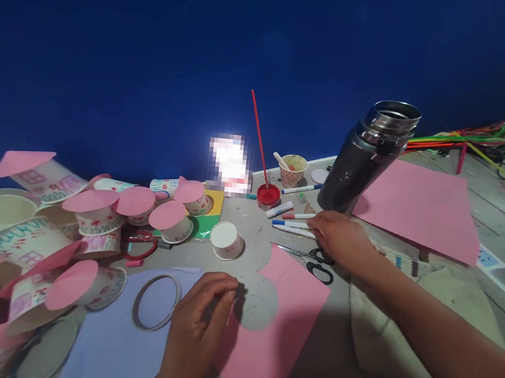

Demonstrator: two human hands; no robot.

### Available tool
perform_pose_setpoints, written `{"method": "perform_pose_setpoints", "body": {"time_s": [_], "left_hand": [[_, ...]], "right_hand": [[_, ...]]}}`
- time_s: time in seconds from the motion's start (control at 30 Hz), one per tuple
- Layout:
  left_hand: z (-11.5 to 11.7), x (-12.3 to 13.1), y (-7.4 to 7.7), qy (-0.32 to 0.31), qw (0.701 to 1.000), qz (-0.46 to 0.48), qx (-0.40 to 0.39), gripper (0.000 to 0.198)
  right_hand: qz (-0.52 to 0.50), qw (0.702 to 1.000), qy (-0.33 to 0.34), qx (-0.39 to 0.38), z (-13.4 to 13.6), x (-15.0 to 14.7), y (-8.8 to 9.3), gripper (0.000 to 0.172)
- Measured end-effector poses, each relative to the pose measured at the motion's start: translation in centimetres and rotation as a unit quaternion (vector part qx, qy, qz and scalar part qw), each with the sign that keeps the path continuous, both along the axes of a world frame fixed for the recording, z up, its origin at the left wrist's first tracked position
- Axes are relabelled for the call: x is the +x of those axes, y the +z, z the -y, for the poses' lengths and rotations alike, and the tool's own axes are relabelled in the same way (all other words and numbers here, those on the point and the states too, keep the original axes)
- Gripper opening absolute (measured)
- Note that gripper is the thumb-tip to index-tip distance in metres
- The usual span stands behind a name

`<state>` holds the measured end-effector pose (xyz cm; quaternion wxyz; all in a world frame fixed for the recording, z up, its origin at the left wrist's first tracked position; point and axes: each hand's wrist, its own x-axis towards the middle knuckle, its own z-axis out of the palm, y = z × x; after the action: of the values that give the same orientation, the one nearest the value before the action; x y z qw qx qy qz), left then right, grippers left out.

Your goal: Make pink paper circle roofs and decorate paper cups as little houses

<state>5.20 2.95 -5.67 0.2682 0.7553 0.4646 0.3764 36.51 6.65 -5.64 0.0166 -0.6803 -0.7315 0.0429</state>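
My right hand (337, 237) reaches across to the markers, its fingertips closed on the end of a blue-tipped white marker (291, 224). A red-tipped marker (297, 216) lies just above it. Below that hand are black-handled scissors (314, 262), open-bladed. My left hand (202, 319) hovers with fingers curled in and thumb near the index finger; nothing shows between them. It is beside a pink paper sheet (293, 313) with round pieces cut out. A small white paper cup (226, 240) stands upside down ahead of it. A tape-like ring (157, 302) rests on lilac paper (115, 331).
Decorated paper cups with pink paper tops (136, 204) crowd the left. A dark flask (358, 164) stands at right, near a pink sheet (421, 213). A red paint pot (268, 197) holds a red stick. A patterned cup (293, 172) stands by the blue wall (158, 53).
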Motion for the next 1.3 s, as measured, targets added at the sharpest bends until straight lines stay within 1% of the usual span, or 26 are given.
{"method": "perform_pose_setpoints", "body": {"time_s": [0.07, 0.13, 0.2, 0.3, 0.37, 0.43, 0.47, 0.5, 0.57, 0.67, 0.73, 0.77, 0.8, 0.83, 0.9, 0.93, 0.97, 1.0, 1.03, 1.1, 1.17, 1.23, 1.27, 1.3], "left_hand": [[0.1, 0.0, 0.0, -0.004, 1.000, 0.003, -0.001, 0.013], [0.1, -0.1, -0.1, -0.007, 1.000, 0.003, -0.005, 0.013], [0.2, -0.1, -0.3, -0.008, 1.000, 0.004, -0.009, 0.014], [0.6, 0.0, -0.4, -0.003, 1.000, 0.005, 0.005, 0.015], [1.0, 0.2, -0.5, -0.001, 1.000, 0.003, 0.008, 0.025], [1.4, 0.5, -0.4, -0.015, 1.000, -0.004, -0.002, 0.038], [1.5, 0.6, -0.4, -0.032, 0.999, -0.010, -0.008, 0.039], [1.6, 0.7, -0.4, -0.052, 0.998, -0.017, -0.013, 0.035], [1.6, 0.8, -0.4, -0.086, 0.995, -0.031, -0.023, 0.024], [1.3, 0.7, -0.4, -0.099, 0.994, -0.046, -0.033, 0.024], [1.2, 0.7, -0.3, -0.098, 0.992, -0.062, -0.052, 0.025], [1.3, 0.8, -0.2, -0.100, 0.991, -0.066, -0.067, 0.027], [1.3, 1.0, -0.1, -0.102, 0.989, -0.066, -0.084, 0.030], [1.5, 1.2, 0.0, -0.108, 0.987, -0.061, -0.101, 0.034], [2.0, 1.8, 0.1, -0.124, 0.983, -0.054, -0.125, 0.044], [2.2, 2.1, 0.1, -0.133, 0.980, -0.061, -0.133, 0.049], [2.5, 2.3, 0.1, -0.142, 0.977, -0.075, -0.140, 0.054], [2.6, 2.4, 0.1, -0.150, 0.974, -0.093, -0.145, 0.058], [2.6, 2.3, 0.1, -0.153, 0.971, -0.112, -0.149, 0.059], [2.4, 1.7, 0.4, -0.134, 0.970, -0.127, -0.158, 0.059], [1.6, 0.8, 0.8, -0.070, 0.977, -0.105, -0.171, 0.057], [0.7, 0.0, 1.4, 0.011, 0.981, -0.081, -0.175, 0.053], [0.2, -0.2, 1.6, 0.027, 0.981, -0.091, -0.171, 0.051], [-0.1, -0.4, 1.7, 0.024, 0.980, -0.114, -0.159, 0.048]], "right_hand": [[0.013, 1.000, 0.000, 0.003, -0.1, 0.2, -0.6, 0.023], [0.023, 1.000, 0.003, 0.008, -0.1, 0.6, -0.7, 0.021], [0.029, 0.999, 0.015, 0.019, -0.1, 1.0, -0.3, 0.020], [0.003, 0.996, 0.051, 0.079, 0.5, 0.7, 0.8, 0.021], [-0.036, 0.990, 0.092, 0.102, 1.3, -0.3, 1.2, 0.023], [-0.103, 0.979, 0.160, 0.075, 2.4, -1.9, 1.2, 0.022], [-0.132, 0.971, 0.191, 0.052, 2.9, -2.7, 1.0, 0.022], [-0.160, 0.964, 0.210, 0.040, 3.4, -3.5, 0.8, 0.020], [-0.217, 0.954, 0.204, 0.023, 4.0, -4.7, 0.5, 0.017], [-0.317, 0.936, 0.155, 0.011, 4.3, -5.4, 0.5, 0.015], [-0.402, 0.909, 0.111, -0.002, 4.4, -5.5, 0.7, 0.013], [-0.454, 0.886, 0.087, -0.026, 4.4, -5.6, 0.9, 0.013], [-0.510, 0.855, 0.066, -0.068, 4.5, -5.7, 1.0, 0.016], [-0.565, 0.814, 0.055, -0.124, 4.7, -6.0, 1.0, 0.022], [-0.642, 0.725, 0.067, -0.241, 5.2, -6.8, 1.0, 0.036], [-0.659, 0.696, 0.078, -0.277, 5.4, -7.2, 0.9, 0.039], [-0.663, 0.684, 0.085, -0.292, 5.6, -7.6, 0.9, 0.038], [-0.657, 0.688, 0.087, -0.297, 5.7, -7.8, 0.9, 0.035], [-0.651, 0.698, 0.078, -0.289, 5.7, -7.9, 1.0, 0.032], [-0.653, 0.714, 0.039, -0.250, 5.1, -7.2, 1.2, 0.028], [-0.677, 0.716, -0.006, -0.171, 4.1, -5.8, 1.5, 0.031], [-0.686, 0.717, -0.022, -0.122, 3.3, -4.5, 1.7, 0.033], [-0.688, 0.720, -0.029, -0.093, 3.1, -4.0, 1.7, 0.034], [-0.682, 0.726, -0.024, -0.083, 3.0, -3.8, 1.6, 0.034]]}}
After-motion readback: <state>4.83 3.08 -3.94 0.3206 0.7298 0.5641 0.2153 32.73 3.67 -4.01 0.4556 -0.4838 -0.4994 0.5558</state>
